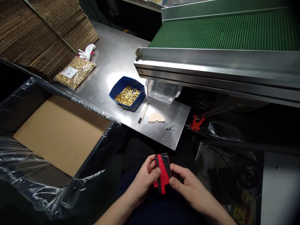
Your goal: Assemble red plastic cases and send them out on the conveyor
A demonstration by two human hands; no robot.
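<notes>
A green conveyor (225,29) is seen at upper right, above the steel worktop (112,53). An open carton (61,131), lined with clear film (14,162), is placed at left; flattened cardboard (35,28) is laid at upper left. On the worktop, a blue bin (117,86) filled with small gold parts is located at centre, a clear tray (161,92) just beside it, a bag of gold parts (75,72) and a white glove (87,51) further left. A flat stick (143,113), a half-disc (156,117) and a small metal piece (170,127) are noted near the front edge. A red-and-black part (162,173) is held low at centre, over the lap, pinched between left hand (142,179) and right hand (187,184); the fingers of both are closed on it.
</notes>
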